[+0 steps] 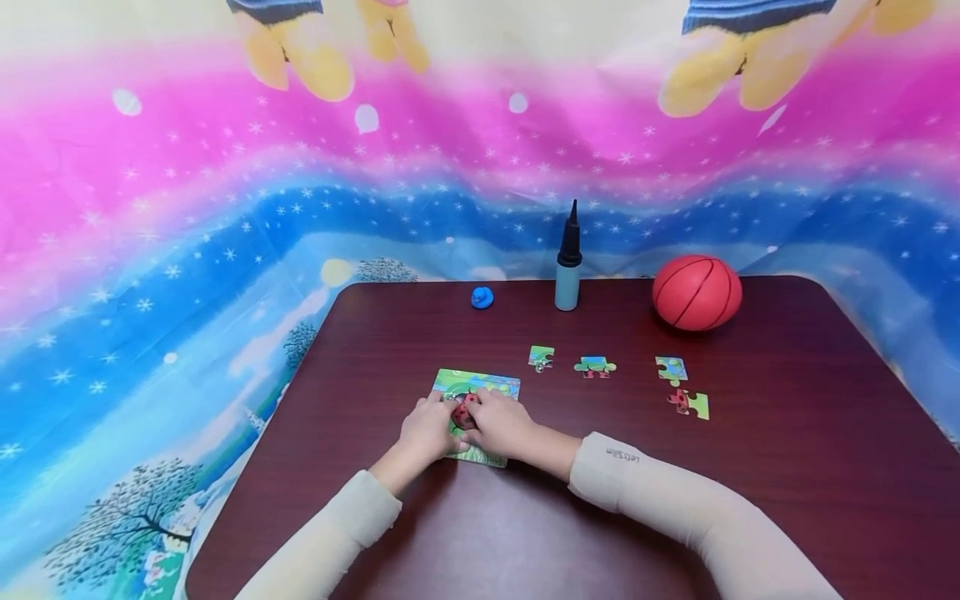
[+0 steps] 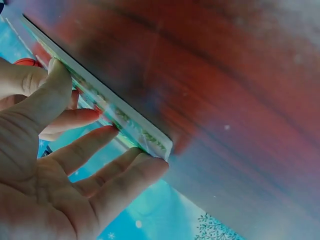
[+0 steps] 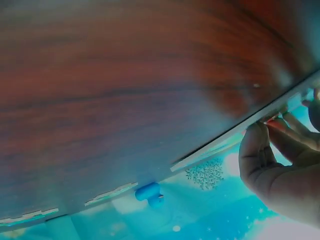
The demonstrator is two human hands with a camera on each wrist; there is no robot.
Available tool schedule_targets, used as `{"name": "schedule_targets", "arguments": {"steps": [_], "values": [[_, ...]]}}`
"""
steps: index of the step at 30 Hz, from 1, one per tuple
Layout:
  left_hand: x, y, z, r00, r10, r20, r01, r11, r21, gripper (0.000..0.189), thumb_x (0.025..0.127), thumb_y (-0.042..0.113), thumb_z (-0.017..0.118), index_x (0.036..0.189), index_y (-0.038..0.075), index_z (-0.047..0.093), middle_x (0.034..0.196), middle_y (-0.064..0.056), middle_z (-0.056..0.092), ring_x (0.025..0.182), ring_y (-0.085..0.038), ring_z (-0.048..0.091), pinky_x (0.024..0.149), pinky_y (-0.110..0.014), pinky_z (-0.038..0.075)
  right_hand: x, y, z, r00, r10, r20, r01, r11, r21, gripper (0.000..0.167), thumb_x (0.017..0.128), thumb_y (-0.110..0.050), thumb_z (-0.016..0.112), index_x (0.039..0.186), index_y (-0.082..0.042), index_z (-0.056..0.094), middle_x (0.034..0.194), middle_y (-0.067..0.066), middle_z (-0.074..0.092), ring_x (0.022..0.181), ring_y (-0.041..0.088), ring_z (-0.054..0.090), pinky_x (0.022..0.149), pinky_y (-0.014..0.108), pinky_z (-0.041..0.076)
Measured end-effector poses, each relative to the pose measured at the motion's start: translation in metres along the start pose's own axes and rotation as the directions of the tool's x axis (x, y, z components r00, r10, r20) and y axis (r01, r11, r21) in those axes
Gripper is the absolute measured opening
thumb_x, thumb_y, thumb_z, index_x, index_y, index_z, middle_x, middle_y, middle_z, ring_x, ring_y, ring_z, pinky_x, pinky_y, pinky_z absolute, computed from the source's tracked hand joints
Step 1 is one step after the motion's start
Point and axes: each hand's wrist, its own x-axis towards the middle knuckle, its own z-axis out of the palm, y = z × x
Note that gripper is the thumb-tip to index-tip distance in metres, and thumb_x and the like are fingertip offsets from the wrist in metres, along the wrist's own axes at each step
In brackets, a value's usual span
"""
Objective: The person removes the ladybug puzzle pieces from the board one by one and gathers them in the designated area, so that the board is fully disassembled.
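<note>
A square jigsaw puzzle (image 1: 491, 457) with a red ladybug picture lies flat on the table. My left hand (image 1: 427, 430) rests over its left side; in the left wrist view the extended fingers (image 2: 127, 182) and thumb touch the picture. From the right, my right hand (image 1: 501, 423) presses on the puzzle beside the ladybug (image 1: 463, 414). Its bent digits meet the surface in the right wrist view, where the board (image 3: 220, 142) shows edge-on. Both hands cover much of the middle of the picture.
Several loose jigsaw pieces (image 1: 596, 365) lie right of the puzzle, two of them (image 1: 699, 406) close together. Along the back stand a small blue toy (image 1: 482, 297), a hand pump (image 1: 567, 287) and a red ball (image 1: 697, 293). A printed cloth (image 1: 450, 167) hangs behind the table (image 1: 600, 533).
</note>
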Motion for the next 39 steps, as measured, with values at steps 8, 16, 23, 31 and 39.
{"name": "schedule_targets", "arguments": {"steps": [8, 16, 23, 31, 39], "values": [[0.0, -0.001, 0.001, 1.0, -0.029, -0.006, 0.028, 0.999, -0.04, 0.077, 0.066, 0.044, 0.084, 0.127, 0.003, 0.059, 0.133, -0.015, 0.047, 0.105, -0.035, 0.053, 0.08, -0.044, 0.05, 0.0, 0.0, -0.015, 0.995, 0.09, 0.04, -0.091, 0.996, 0.026, 0.039, 0.075, -0.039, 0.077, 0.101, -0.012, 0.07, 0.092, 0.005, 0.054, 0.08, 0.021, 0.055, 0.064, 0.038, 0.05], [0.001, -0.003, 0.002, 1.0, 0.008, -0.024, -0.008, 1.0, -0.018, 0.08, 0.065, 0.046, 0.083, 0.123, -0.003, 0.06, 0.133, -0.019, 0.048, 0.102, -0.037, 0.055, 0.08, -0.044, 0.051, -0.003, -0.001, -0.017, 0.99, 0.138, 0.025, -0.138, 0.99, -0.016, 0.034, 0.073, -0.041, 0.078, 0.087, -0.01, 0.071, 0.092, 0.006, 0.058, 0.076, 0.022, 0.056, 0.065, 0.038, 0.051], [0.002, -0.003, 0.003, 1.0, 0.021, -0.022, -0.02, 1.0, 0.014, 0.078, 0.066, 0.048, 0.082, 0.122, -0.002, 0.061, 0.135, -0.019, 0.048, 0.101, -0.036, 0.056, 0.079, -0.043, 0.052, 0.001, 0.008, -0.009, 0.986, 0.164, 0.04, -0.163, 0.986, -0.037, 0.053, 0.077, -0.05, 0.071, 0.11, -0.009, 0.067, 0.09, 0.004, 0.051, 0.083, 0.02, 0.05, 0.073, 0.036, 0.044], [0.001, -0.003, 0.003, 1.0, 0.005, -0.002, -0.005, 1.0, -0.005, 0.075, 0.065, 0.048, 0.082, 0.117, -0.003, 0.064, 0.133, -0.019, 0.048, 0.101, -0.036, 0.056, 0.079, -0.043, 0.051, 0.003, 0.011, -0.007, 0.99, 0.136, 0.03, -0.136, 0.991, 0.013, 0.044, 0.073, -0.046, 0.076, 0.098, -0.01, 0.069, 0.082, 0.0, 0.049, 0.076, 0.017, 0.047, 0.07, 0.034, 0.042], [0.0, -0.004, 0.003, 1.0, -0.015, 0.004, 0.015, 1.0, -0.003, 0.074, 0.064, 0.047, 0.083, 0.116, -0.002, 0.064, 0.133, -0.018, 0.049, 0.103, -0.035, 0.055, 0.08, -0.043, 0.051, 0.008, 0.011, -0.003, 0.981, 0.192, 0.023, -0.193, 0.969, 0.151, 0.042, 0.072, -0.038, 0.078, 0.097, -0.009, 0.062, 0.085, 0.0, 0.05, 0.075, 0.017, 0.049, 0.064, 0.032, 0.043]]}}
